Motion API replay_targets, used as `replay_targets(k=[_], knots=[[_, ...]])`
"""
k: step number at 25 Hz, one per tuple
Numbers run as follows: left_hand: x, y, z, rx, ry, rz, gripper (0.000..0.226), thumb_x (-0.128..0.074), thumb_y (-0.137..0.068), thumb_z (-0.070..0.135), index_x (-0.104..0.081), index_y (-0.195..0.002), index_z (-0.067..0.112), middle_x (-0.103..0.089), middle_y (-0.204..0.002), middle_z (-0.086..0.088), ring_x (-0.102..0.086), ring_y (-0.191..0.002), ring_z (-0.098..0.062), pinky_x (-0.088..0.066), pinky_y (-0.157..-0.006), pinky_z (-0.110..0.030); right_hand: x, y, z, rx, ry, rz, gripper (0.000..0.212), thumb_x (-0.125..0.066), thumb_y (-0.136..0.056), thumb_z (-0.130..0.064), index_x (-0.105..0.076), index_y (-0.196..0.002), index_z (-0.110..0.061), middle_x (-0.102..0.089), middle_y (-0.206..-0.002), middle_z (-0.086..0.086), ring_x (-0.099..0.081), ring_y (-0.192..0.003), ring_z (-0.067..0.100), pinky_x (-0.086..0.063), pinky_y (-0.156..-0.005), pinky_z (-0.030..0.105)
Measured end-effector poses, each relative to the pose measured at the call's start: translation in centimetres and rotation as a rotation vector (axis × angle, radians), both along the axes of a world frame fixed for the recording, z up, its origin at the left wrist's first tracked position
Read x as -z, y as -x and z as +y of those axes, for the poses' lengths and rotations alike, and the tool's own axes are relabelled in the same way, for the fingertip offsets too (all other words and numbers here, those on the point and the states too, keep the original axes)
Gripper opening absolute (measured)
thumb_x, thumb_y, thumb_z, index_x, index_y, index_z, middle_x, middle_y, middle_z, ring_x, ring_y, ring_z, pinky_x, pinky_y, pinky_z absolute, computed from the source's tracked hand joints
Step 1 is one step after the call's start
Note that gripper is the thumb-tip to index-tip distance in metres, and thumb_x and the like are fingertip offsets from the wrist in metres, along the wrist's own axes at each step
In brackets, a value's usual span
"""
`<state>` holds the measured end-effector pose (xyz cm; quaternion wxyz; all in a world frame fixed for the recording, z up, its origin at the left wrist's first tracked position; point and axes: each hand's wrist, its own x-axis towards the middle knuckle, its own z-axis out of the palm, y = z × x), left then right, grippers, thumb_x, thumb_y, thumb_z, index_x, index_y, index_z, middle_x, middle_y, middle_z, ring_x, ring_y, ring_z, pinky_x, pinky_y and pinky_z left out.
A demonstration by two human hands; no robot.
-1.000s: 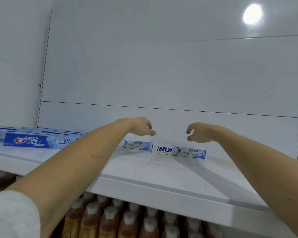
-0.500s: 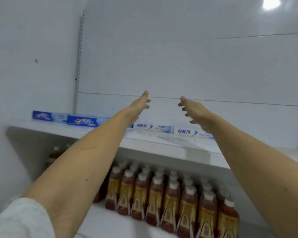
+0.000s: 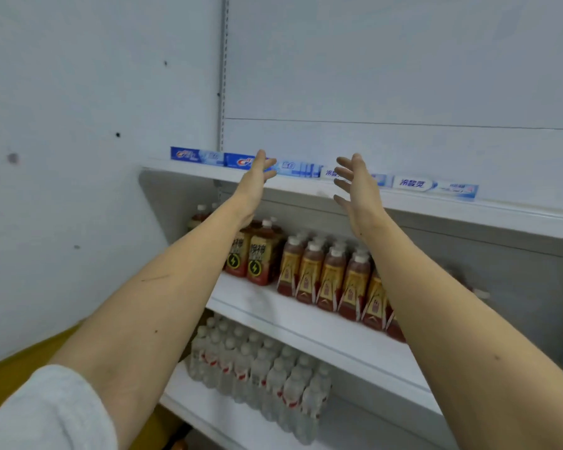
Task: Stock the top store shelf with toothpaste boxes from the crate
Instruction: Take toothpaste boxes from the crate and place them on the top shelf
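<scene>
A row of toothpaste boxes lies along the back of the white top shelf (image 3: 403, 203): blue Crest boxes (image 3: 195, 155) at the left and white-and-blue boxes (image 3: 434, 186) at the right. My left hand (image 3: 257, 177) is raised in front of the Crest boxes, fingers spread, holding nothing. My right hand (image 3: 355, 186) is raised a little to its right, also spread and empty, and hides part of one white box. Both hands hover at the shelf's front edge, apart from the boxes. The crate is out of view.
Brown tea bottles (image 3: 325, 277) fill the middle shelf, with two darker drink bottles (image 3: 254, 254) at their left. Clear water bottles (image 3: 257, 375) stand on the lower shelf. A grey wall (image 3: 78, 157) closes the left side; a yellow floor (image 3: 20, 368) shows below it.
Both hands have let go and pulled back from the boxes, their fingers spreading. The view has dropped and backed away, so the lower shelves now show.
</scene>
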<state>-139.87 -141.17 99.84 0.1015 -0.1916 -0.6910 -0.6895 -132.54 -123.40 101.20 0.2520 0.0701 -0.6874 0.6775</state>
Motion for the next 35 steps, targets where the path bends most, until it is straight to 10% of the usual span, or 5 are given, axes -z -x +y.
replay_targets(k=[27, 32, 35], knots=[[39.7, -9.2, -5.1, -0.449, -0.076, -0.736, 0.065, -0.012, -0.100, 0.062, -0.044, -0.144, 0.027, -0.048, -0.148, -0.003, -0.034, -0.141, -0.023, -0.018, -0.118, -0.050, 41.0, 1.5, -7.1, -0.471, -0.030, -0.730, 0.052, -0.024, -0.104, -0.048, -0.053, -0.136, -0.020, -0.052, -0.140, -0.002, -0.047, -0.129, 0.017, -0.033, -0.113, 0.044], [51.6, -13.3, -3.6, -0.432, -0.250, -1.061, 0.055, -0.027, -0.104, 0.050, -0.050, -0.135, 0.012, -0.057, -0.122, -0.001, -0.058, -0.109, -0.016, -0.051, -0.060, -0.015, 53.5, -1.9, -6.1, -0.499, -0.024, -1.004, 0.046, -0.032, -0.102, -0.050, -0.059, -0.125, -0.020, -0.066, -0.113, -0.008, -0.063, -0.097, 0.001, -0.051, -0.085, 0.014], [61.0, -14.5, -2.6, -0.439, -0.225, -1.225, 0.052, -0.031, -0.105, 0.045, -0.047, -0.141, 0.012, -0.048, -0.143, -0.008, -0.051, -0.121, -0.022, -0.045, -0.073, -0.019, 62.6, -3.7, -5.0, -0.410, -0.012, -1.174, 0.059, -0.047, -0.091, -0.063, -0.058, -0.133, -0.024, -0.062, -0.128, -0.005, -0.059, -0.114, 0.012, -0.045, -0.106, 0.039]])
